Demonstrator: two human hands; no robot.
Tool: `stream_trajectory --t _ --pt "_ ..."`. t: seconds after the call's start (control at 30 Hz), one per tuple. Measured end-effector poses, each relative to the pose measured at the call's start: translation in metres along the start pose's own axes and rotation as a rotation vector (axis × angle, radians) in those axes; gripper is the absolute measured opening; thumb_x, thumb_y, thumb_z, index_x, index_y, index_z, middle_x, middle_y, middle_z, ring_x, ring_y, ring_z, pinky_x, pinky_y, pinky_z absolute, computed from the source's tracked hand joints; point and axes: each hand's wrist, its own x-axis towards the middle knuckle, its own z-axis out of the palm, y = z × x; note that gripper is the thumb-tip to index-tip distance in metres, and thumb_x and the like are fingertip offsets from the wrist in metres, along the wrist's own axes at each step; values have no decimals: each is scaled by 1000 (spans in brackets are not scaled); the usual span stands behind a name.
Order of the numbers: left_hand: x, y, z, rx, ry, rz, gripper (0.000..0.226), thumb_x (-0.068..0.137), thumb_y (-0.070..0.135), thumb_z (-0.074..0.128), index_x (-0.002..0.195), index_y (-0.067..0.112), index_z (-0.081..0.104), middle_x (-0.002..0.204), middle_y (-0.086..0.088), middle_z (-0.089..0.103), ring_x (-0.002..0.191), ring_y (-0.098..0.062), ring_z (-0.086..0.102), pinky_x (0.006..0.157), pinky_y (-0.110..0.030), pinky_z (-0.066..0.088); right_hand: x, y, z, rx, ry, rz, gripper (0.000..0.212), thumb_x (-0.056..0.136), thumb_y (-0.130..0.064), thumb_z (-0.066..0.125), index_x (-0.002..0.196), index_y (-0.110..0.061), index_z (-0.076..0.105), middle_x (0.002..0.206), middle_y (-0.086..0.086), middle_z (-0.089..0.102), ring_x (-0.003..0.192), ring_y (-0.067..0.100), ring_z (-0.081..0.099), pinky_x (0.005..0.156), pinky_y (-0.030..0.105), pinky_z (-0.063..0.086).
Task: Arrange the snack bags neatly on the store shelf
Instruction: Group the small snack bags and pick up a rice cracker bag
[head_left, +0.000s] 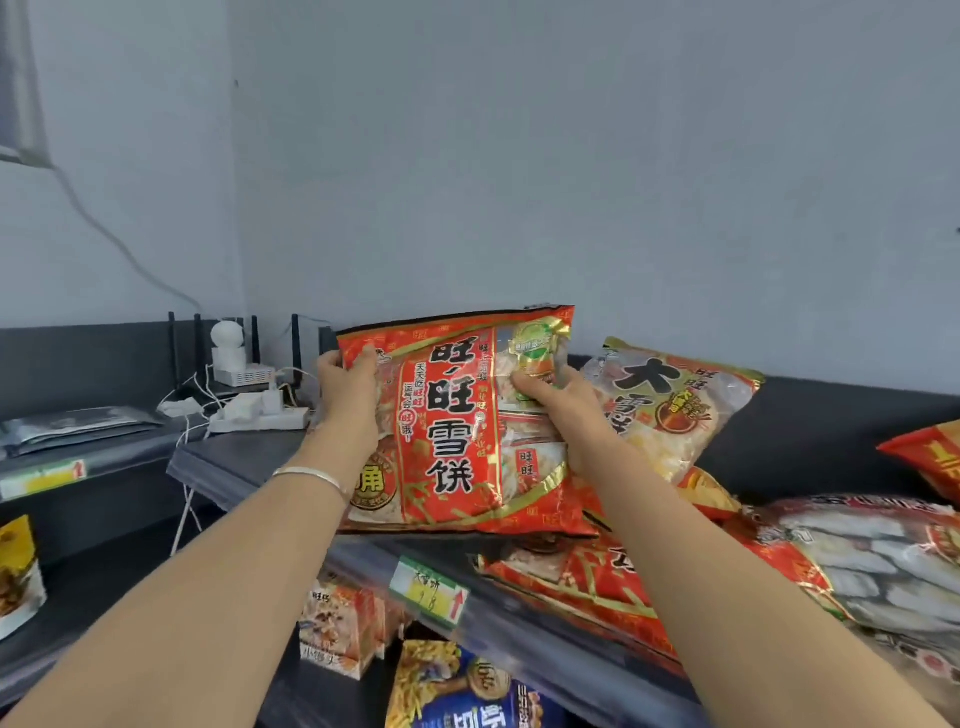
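At the far left of the top shelf (244, 457) sit a white router (240, 375) and a white power strip (262, 419) with tangled leads; they are not stock. A yellow-and-green price tag (45, 479) marks the neighbouring shelf edge, its writing illegible.

Moving right, the left hand (347, 396), a silver bangle (310, 475) on its wrist, grips the upper left edge of the red snack bag (457, 436), fingers curled round behind it. The bag stands upright facing the person, long axis vertical, over the front of the shelf; whether its lower edge touches the boards cannot be told. Printed down its face is 旺旺雪饼, with smaller lines beside it and a green-gold seal at the top right.

The right hand (558, 400) pinches the bag near that seal, thumb in front. Both hands are equally near and the bag is between them. Bare shelf lies to the bag's left and behind it, so I judge the coming move to be a push back or leftward.

Below, a front-edge label (429, 592) carries handwritten 大雪饼, a price and a red arrow. Just right of the held bag leans a gold-trimmed bag (675, 410) reading 大雪, the rest covered. Further right, flat bags (597, 587) lie heaped and overlapping, awaiting attention.
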Motion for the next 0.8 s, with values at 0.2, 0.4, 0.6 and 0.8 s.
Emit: stream_trajectory --t 0.2,0.4,0.6,0.8 --pt "-4 -33 44 525 -362 252 62 89 43 58 143 33 30 156 -2 8 142 -31 19 111 -54 27 22 5 -9 -142 355 -28 62 52 -52 77 100 -17 64 98 10 73 90 33 70 85 53 55" --pt "-32 -71 54 1021 -595 664 67 89 65 31 147 42 8 157 6 -10 144 -23 -16 111 -63 -5 15 5 -6 -439 659 -86 35 86 -42 60 106 -13 60 95 2 67 83 19 64 73 36 52" --pt "-50 -95 51 1106 -647 777 70 84 72 16 146 45 1 159 3 -2 146 -21 -12 110 -65 -5 -13 19 -7 -808 819 -126 31 95 -38 51 118 -18 58 88 -2 65 74 15 62 64 32 51" --pt "-63 -83 59 871 -675 735 62 89 63 32 146 42 16 156 5 14 145 -20 5 111 -64 4 -31 -6 -5 -886 909 -202 34 95 -35 50 122 -16 61 79 -5 62 61 4 54 54 24 39"
